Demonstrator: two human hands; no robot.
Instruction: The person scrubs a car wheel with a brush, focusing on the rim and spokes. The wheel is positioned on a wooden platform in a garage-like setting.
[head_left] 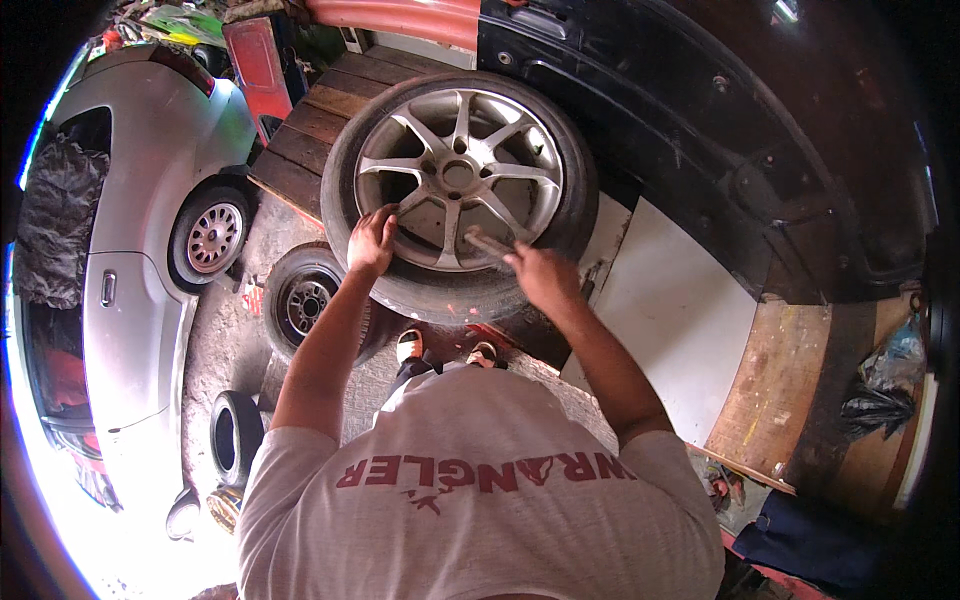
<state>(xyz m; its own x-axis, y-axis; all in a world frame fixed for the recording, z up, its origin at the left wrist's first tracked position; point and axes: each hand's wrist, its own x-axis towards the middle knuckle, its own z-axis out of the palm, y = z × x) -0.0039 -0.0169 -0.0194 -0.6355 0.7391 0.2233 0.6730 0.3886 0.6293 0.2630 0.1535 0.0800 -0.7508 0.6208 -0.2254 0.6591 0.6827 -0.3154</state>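
A silver multi-spoke alloy wheel [452, 222] sits inside a black tyre [345, 180], lying face up in front of me on dark wooden planks [300, 148]. My left hand [372, 242] rests on the tyre's near left side, its fingers stretched out to the rim's edge and nothing held in them. My right hand [543, 275] is closed around a short light-brown stick-like tool [487, 242]. The tool's far end reaches over the near spokes; it is slightly blurred, so its exact kind does not show. Whether that end touches the metal I cannot tell.
A silver car [140, 250] stands at the left. Beside the planks is another wheel with tyre [300, 303], and farther back a loose tyre [235, 437]. A large black panel [680, 130] and a white board [665, 310] flank the right. My feet are just below the wheel.
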